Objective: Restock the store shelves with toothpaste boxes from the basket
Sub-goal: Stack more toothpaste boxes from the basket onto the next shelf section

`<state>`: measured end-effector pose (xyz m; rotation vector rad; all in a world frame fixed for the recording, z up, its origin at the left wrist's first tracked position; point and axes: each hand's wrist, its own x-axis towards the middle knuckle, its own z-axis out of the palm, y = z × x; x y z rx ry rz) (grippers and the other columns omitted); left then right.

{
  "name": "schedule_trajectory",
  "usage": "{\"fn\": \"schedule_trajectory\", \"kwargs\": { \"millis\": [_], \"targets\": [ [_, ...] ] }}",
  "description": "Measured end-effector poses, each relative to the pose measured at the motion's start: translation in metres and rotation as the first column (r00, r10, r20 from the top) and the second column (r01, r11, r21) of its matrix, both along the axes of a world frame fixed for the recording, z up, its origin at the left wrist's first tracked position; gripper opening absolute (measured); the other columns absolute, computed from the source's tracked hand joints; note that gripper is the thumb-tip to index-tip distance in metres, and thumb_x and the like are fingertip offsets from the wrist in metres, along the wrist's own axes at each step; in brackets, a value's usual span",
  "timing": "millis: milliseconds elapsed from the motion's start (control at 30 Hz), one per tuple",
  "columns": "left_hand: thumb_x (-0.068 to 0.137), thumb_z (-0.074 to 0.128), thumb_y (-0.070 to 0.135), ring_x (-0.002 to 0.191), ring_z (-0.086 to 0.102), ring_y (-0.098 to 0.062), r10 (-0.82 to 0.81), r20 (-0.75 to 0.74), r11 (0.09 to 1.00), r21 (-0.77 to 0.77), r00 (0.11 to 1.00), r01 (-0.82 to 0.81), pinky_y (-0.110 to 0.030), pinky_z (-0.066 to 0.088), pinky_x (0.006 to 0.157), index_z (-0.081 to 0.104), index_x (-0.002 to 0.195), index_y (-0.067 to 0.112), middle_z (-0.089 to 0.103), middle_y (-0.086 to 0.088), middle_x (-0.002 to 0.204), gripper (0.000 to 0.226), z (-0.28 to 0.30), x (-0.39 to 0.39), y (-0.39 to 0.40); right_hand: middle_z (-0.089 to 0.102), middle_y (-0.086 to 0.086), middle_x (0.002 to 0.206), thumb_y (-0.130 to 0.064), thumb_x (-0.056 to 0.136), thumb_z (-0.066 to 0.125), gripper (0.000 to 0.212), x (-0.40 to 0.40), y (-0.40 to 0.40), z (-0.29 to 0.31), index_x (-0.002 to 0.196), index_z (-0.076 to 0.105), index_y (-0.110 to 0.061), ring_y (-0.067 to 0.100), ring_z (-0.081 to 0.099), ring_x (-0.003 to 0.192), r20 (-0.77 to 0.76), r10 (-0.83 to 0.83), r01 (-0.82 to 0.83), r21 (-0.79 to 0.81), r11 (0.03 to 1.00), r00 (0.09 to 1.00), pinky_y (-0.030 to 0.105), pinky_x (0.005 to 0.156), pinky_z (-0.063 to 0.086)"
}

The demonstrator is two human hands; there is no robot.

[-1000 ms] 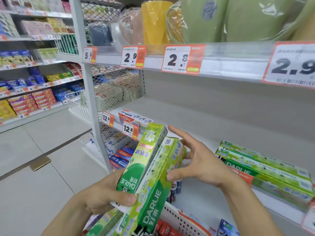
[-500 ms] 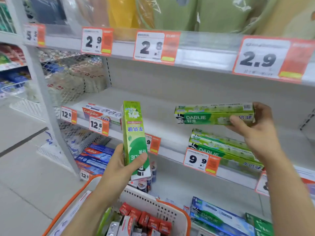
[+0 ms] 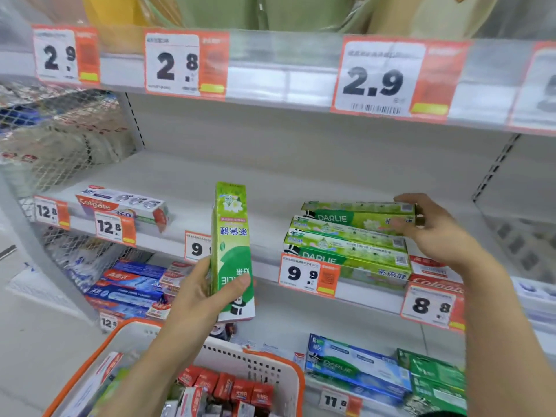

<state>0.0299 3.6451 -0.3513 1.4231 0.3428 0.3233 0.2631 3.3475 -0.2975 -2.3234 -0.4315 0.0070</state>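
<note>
Moved: the green Darlie box [image 3: 358, 212] the right hand [image 3: 433, 228] carried half a second ago now lies on top of the Darlie stack [image 3: 346, 248] on the middle shelf [image 3: 192, 188].
Right hand: fingers relaxed against that top box's right end.
Left hand [image 3: 195, 293]: grips one upright Darlie box [image 3: 231, 251] above the basket [image 3: 270, 365].
Count: four green boxes stacked; one Colgate 360 box [image 3: 120, 203] far left.

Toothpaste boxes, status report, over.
Left hand grips upright green box. Right hand touching top box of shelf stack. Nothing blocking.
</note>
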Motion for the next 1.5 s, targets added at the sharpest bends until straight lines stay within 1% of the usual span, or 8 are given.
{"fn": "schedule_trajectory", "kwargs": {
  "millis": [400, 533, 733, 900, 1000, 1133, 1300, 1500],
  "targets": [
    [0.073, 0.086, 0.026, 0.095, 0.072, -0.034, -0.205, -0.001, 0.979, 0.019, 0.979, 0.205, -0.027, 0.057, 0.074, 0.061, 0.125, 0.02, 0.074, -0.01, 0.107, 0.058, 0.005, -0.004, -0.002, 0.061, -0.001, 0.127, -0.023, 0.098, 0.059, 0.019, -0.028, 0.049, 0.012, 0.117, 0.065, -0.022, 0.018, 0.061, 0.111, 0.25, -0.002, -0.008, 0.038, 0.999, 0.968, 0.023, 0.089, 0.045],
    [0.076, 0.085, 0.011, 0.091, 0.071, -0.021, -0.172, -0.078, 0.919, 0.345, 0.982, 0.188, -0.026, 0.058, 0.073, 0.063, 0.118, 0.033, 0.073, 0.004, 0.104, 0.053, 0.01, -0.009, -0.002, 0.07, 0.001, 0.103, -0.051, 0.085, 0.059, 0.048, -0.077, 0.097, 0.024, 0.123, 0.057, -0.022, 0.02, 0.072, 0.082, -0.118, 0.357, -0.258, 0.493, 0.831, 0.927, 0.032, 0.067, 0.06],
    [0.068, 0.089, 0.039, 0.109, 0.054, 0.007, -0.112, -0.095, 0.613, 0.777, 0.989, 0.144, -0.006, 0.041, 0.083, 0.051, 0.127, 0.054, 0.058, 0.027, 0.115, 0.071, -0.001, -0.012, 0.003, 0.074, 0.011, 0.094, -0.046, 0.084, 0.072, 0.036, -0.084, 0.118, 0.009, 0.094, 0.071, -0.011, 0.032, 0.073, 0.07, -0.236, 0.352, -0.23, 0.425, 0.876, 0.906, 0.052, 0.064, 0.061],
    [0.075, 0.068, 0.07, 0.1, 0.067, 0.001, -0.009, -0.141, 0.855, 0.513, 0.99, 0.081, -0.019, 0.053, 0.083, 0.048, 0.131, 0.047, 0.065, 0.021, 0.118, 0.064, 0.01, -0.015, 0.016, 0.076, 0.005, 0.088, -0.017, 0.068, 0.083, 0.021, -0.069, 0.105, 0.006, 0.085, 0.075, -0.01, 0.017, 0.07, 0.077, -0.207, 0.407, -0.189, 0.644, 0.741, 0.89, 0.032, 0.071, 0.056],
    [0.084, 0.07, 0.049, 0.086, 0.076, -0.027, -0.025, -0.103, 0.963, 0.263, 0.994, 0.052, -0.046, 0.06, 0.083, 0.055, 0.126, 0.032, 0.074, 0.0, 0.111, 0.048, 0.016, -0.012, 0.015, 0.074, 0.009, 0.094, -0.009, 0.064, 0.08, 0.039, -0.066, 0.097, 0.006, 0.101, 0.07, -0.007, 0.022, 0.072, 0.077, -0.217, 0.466, -0.166, 0.74, 0.651, 0.858, 0.029, 0.067, 0.058],
    [0.076, 0.076, 0.017, 0.097, 0.073, -0.028, 0.011, 0.039, 0.988, 0.154, 0.999, -0.017, -0.031, 0.061, 0.079, 0.061, 0.121, 0.016, 0.073, -0.006, 0.113, 0.047, 0.019, -0.005, 0.006, 0.073, 0.005, 0.103, -0.007, 0.067, 0.087, 0.043, -0.06, 0.077, 0.009, 0.107, 0.072, -0.013, 0.02, 0.069, 0.087, -0.229, 0.546, -0.271, 0.677, 0.684, 0.806, 0.029, 0.076, 0.058],
    [0.071, 0.076, -0.006, 0.104, 0.071, -0.017, -0.056, 0.12, 0.976, 0.218, 0.991, 0.029, -0.024, 0.058, 0.076, 0.059, 0.128, 0.014, 0.07, -0.003, 0.115, 0.062, 0.031, 0.014, -0.003, 0.074, -0.004, 0.111, -0.024, 0.061, 0.089, 0.047, -0.053, 0.041, 0.017, 0.106, 0.075, -0.025, 0.009, 0.067, 0.109, -0.217, 0.564, -0.494, 0.303, 0.815, 0.797, 0.025, 0.099, 0.05],
    [0.073, 0.078, 0.036, 0.12, 0.058, -0.01, 0.062, 0.124, 0.872, 0.475, 0.99, -0.114, -0.029, 0.046, 0.099, 0.037, 0.147, 0.031, 0.057, 0.006, 0.133, 0.085, 0.051, 0.076, -0.021, 0.075, -0.004, 0.105, -0.003, 0.07, 0.084, 0.038, -0.039, 0.017, 0.026, 0.103, 0.073, -0.017, 0.009, 0.069, 0.101, 0.083, 0.311, -0.31, 0.494, 0.812, 0.947, 0.021, 0.089, 0.053]
  ]
}}
